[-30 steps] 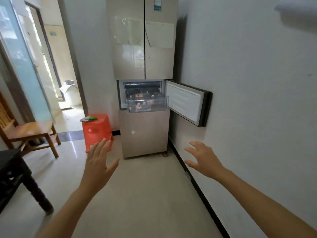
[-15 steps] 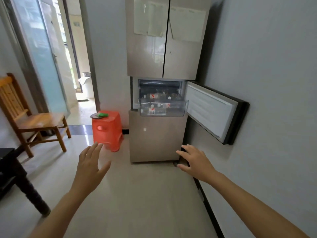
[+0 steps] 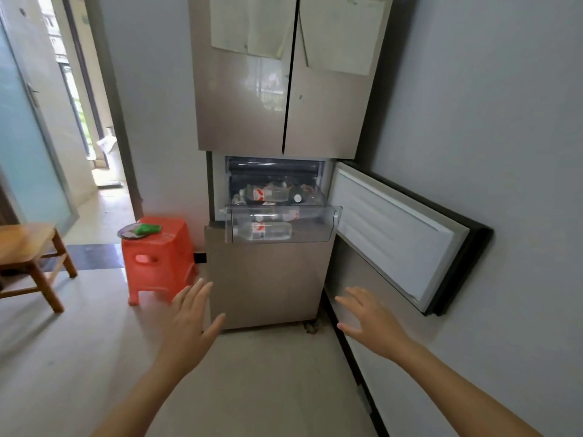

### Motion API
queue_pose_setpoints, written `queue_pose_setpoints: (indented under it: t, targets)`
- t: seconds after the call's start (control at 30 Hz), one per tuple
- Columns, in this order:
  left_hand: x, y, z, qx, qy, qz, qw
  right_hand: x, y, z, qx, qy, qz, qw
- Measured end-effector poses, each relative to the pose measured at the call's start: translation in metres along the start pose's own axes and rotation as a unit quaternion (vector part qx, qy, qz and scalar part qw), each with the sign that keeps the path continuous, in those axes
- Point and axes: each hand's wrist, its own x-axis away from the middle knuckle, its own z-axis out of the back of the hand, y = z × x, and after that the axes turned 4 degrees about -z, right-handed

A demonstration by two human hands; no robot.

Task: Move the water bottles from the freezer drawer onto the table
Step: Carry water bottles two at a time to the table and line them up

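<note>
A tall beige fridge [image 3: 268, 279] stands ahead with its middle compartment door [image 3: 397, 234] swung open to the right. A clear plastic freezer drawer [image 3: 315, 236] is pulled out. Several clear water bottles with red-and-white labels lie in it, one [image 3: 265, 231] against the front wall and others [image 3: 268, 193] piled behind. My left hand [image 3: 189, 320] and my right hand [image 3: 369, 320] reach forward below the drawer with fingers spread, holding nothing. The table is out of view.
A red plastic stool [image 3: 157, 257] with a small plate and a green item stands left of the fridge. A wooden chair [image 3: 28, 247] is at the far left. The grey wall [image 3: 504, 152] runs close on the right, and a doorway [image 3: 91, 121] opens at the back left.
The view has moved closer to the fridge, so the drawer and bottles look larger. Both hands stay raised and empty, now nearer the fridge's lower front.
</note>
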Motion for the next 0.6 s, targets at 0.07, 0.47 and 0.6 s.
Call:
queue_pose_setpoints:
  t: [0.07, 0.47, 0.6]
  targets:
    - [-0.022, -0.005, -0.016, -0.002, -0.006, 0.007, 1.0, -0.024, 0.016, -0.002, -0.003, -0.003, -0.01, 1.0]
    - [-0.19, 0.001, -0.079, -0.061, 0.03, 0.026, 0.997, -0.232, 0.095, 0.012, -0.113, 0.035, 0.0, 0.993]
    - [-0.227, -0.003, -0.101, -0.071, 0.025, 0.046, 0.996, -0.289, 0.11, 0.013, -0.133, 0.04, 0.019, 0.99]
